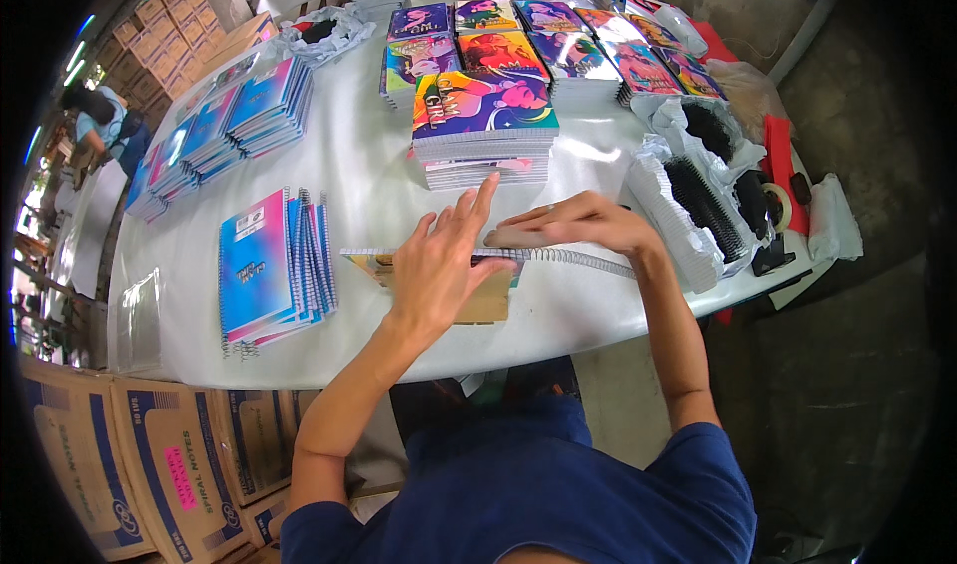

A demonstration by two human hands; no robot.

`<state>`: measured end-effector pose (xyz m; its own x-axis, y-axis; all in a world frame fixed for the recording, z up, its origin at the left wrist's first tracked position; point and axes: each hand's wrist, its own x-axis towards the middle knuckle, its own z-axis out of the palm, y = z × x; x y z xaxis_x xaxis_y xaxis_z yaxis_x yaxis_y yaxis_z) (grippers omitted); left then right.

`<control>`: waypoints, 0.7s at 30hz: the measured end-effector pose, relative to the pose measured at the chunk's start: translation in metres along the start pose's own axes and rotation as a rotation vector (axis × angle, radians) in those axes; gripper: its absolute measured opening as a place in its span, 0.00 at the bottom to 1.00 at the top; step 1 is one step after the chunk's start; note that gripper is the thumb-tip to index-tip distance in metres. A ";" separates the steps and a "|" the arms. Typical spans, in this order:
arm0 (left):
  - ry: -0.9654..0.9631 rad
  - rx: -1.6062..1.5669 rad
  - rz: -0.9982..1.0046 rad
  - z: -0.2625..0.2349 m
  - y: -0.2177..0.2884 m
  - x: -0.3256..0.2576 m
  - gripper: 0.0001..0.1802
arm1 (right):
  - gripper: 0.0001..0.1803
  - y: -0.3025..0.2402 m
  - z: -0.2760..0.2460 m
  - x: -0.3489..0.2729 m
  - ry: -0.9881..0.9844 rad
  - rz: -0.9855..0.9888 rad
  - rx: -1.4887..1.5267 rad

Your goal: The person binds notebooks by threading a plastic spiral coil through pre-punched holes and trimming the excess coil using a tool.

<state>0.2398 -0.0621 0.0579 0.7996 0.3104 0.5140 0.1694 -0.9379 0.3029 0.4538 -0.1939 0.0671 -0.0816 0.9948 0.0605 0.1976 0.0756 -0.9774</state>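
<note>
A notebook point(364, 253) stands on its long edge before me, its page edges facing up. My left hand point(437, 277) straddles it, the thumb on the near side and the fingers stretched past the far side, keeping it upright. A loose wire coil point(583, 259) runs from the notebook's right part out to the right, partly inserted along its edge. My right hand point(588, 223) lies flat over the coil just behind the notebook, fingers together and pointing left, slightly blurred. Below my left hand a piece of brown cardboard point(483, 305) shows against the near face.
Spiral notebooks with blue-pink covers point(261, 270) lie left. More blue stacks point(269, 101) stand behind. Colourful notebook stacks point(488, 116) fill the table's middle back. A paper-lined box of black coils point(698, 200) sits right, near tape point(778, 205). Cartons point(169, 464) stand below left.
</note>
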 end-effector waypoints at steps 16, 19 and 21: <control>0.014 0.068 -0.020 -0.010 -0.012 -0.006 0.57 | 0.28 0.004 0.011 0.020 -0.010 0.077 -0.096; 0.009 0.079 -0.039 -0.014 -0.014 -0.008 0.57 | 0.25 0.019 0.016 0.019 -0.051 -0.123 0.454; 0.012 0.085 -0.051 -0.014 -0.016 -0.008 0.56 | 0.24 0.012 0.017 0.022 -0.124 -0.267 0.447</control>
<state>0.2221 -0.0477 0.0601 0.7820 0.3598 0.5089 0.2586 -0.9303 0.2603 0.4373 -0.1723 0.0530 -0.1919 0.9275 0.3209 -0.2793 0.2618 -0.9238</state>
